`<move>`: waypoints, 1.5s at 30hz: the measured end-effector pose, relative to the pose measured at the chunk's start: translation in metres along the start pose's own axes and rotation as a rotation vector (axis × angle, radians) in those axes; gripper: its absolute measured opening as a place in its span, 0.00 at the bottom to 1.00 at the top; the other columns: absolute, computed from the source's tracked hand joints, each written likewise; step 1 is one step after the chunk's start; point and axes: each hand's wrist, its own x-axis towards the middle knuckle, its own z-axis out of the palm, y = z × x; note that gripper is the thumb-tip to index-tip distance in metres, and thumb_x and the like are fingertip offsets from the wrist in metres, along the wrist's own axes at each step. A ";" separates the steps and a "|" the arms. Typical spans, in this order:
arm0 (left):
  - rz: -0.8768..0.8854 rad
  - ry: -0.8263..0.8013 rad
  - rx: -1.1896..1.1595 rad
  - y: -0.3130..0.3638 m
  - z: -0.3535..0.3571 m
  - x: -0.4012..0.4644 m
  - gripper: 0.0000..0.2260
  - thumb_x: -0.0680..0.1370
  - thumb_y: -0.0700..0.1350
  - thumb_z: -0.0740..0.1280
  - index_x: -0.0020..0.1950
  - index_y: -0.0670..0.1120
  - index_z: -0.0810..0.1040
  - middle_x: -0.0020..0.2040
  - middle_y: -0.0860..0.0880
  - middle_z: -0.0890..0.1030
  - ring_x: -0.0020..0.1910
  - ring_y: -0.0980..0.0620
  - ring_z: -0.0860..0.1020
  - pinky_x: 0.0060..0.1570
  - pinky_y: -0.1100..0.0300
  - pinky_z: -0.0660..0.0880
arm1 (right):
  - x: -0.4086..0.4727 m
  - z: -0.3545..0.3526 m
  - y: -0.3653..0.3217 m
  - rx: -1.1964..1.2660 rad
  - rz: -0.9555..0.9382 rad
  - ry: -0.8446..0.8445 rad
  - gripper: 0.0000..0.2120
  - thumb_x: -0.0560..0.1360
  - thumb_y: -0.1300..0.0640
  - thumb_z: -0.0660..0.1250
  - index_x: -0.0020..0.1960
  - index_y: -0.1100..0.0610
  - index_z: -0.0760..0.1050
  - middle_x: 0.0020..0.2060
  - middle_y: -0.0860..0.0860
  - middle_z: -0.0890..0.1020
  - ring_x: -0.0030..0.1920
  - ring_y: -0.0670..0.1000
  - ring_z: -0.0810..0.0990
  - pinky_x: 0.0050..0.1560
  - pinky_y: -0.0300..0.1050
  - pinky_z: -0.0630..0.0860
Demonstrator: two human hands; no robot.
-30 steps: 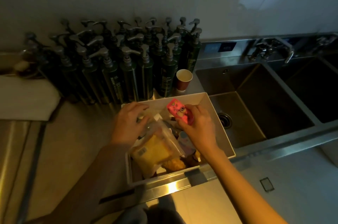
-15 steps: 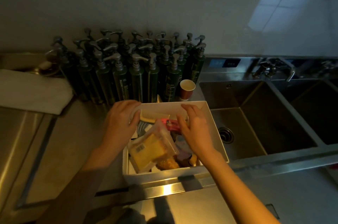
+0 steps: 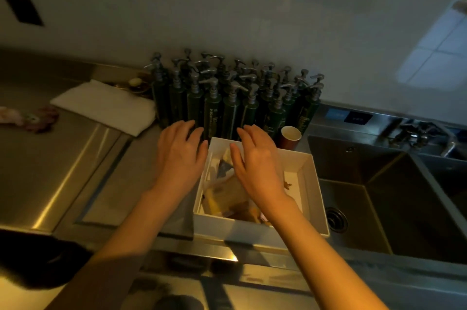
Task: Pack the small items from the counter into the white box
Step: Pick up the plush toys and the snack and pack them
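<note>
Hovering flat and empty, the left hand beside and the right hand over the white box on the surface should press its packets down gently, avoiding the pump bottles.

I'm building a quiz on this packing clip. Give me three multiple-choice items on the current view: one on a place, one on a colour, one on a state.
1. Where does the paper cup stand?
A. in the sink
B. behind the box, beside the pump bottles
C. on the folded towel

2. What colour are the pump bottles' bodies?
A. dark green
B. red
C. white

3. How are the hands?
A. both gripping a bottle
B. both open, holding nothing
C. one holding the cup

Answers:
1 B: the paper cup sits past the white box, next to the pump bottles.
2 A: their bodies look dark green.
3 B: the left hand and right hand show straight, spread fingers over the box's far end.
</note>
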 end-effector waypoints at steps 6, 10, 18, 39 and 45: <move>-0.087 0.053 0.078 -0.043 -0.019 -0.026 0.19 0.78 0.48 0.57 0.62 0.39 0.76 0.60 0.38 0.77 0.59 0.39 0.75 0.57 0.44 0.72 | 0.004 0.022 -0.035 -0.027 -0.094 -0.014 0.19 0.79 0.50 0.57 0.62 0.60 0.75 0.59 0.57 0.79 0.62 0.56 0.74 0.66 0.52 0.69; -0.143 0.064 0.135 -0.076 -0.032 -0.040 0.20 0.78 0.49 0.56 0.62 0.38 0.76 0.59 0.37 0.77 0.56 0.38 0.76 0.54 0.45 0.72 | 0.006 0.045 -0.068 0.005 -0.122 -0.015 0.18 0.78 0.51 0.58 0.60 0.60 0.77 0.57 0.57 0.79 0.60 0.56 0.76 0.63 0.51 0.71; -0.210 0.050 0.183 -0.182 -0.055 -0.084 0.16 0.77 0.46 0.59 0.60 0.40 0.77 0.57 0.40 0.78 0.56 0.41 0.76 0.56 0.45 0.72 | 0.002 0.113 -0.155 0.039 -0.190 -0.120 0.18 0.77 0.53 0.59 0.59 0.63 0.76 0.55 0.60 0.80 0.58 0.59 0.76 0.61 0.54 0.73; -0.442 -0.108 0.231 -0.399 -0.096 -0.148 0.15 0.78 0.45 0.64 0.63 0.41 0.76 0.64 0.40 0.75 0.62 0.40 0.73 0.60 0.46 0.69 | -0.004 0.249 -0.343 0.187 -0.123 -0.442 0.22 0.77 0.50 0.52 0.62 0.61 0.74 0.56 0.58 0.79 0.57 0.56 0.77 0.59 0.50 0.73; -0.485 -0.112 0.269 -0.428 -0.097 -0.113 0.21 0.78 0.50 0.54 0.61 0.41 0.77 0.62 0.40 0.77 0.60 0.38 0.75 0.59 0.45 0.71 | 0.035 0.281 -0.346 0.207 -0.134 -0.429 0.22 0.77 0.50 0.53 0.60 0.62 0.75 0.55 0.59 0.79 0.55 0.58 0.78 0.57 0.53 0.75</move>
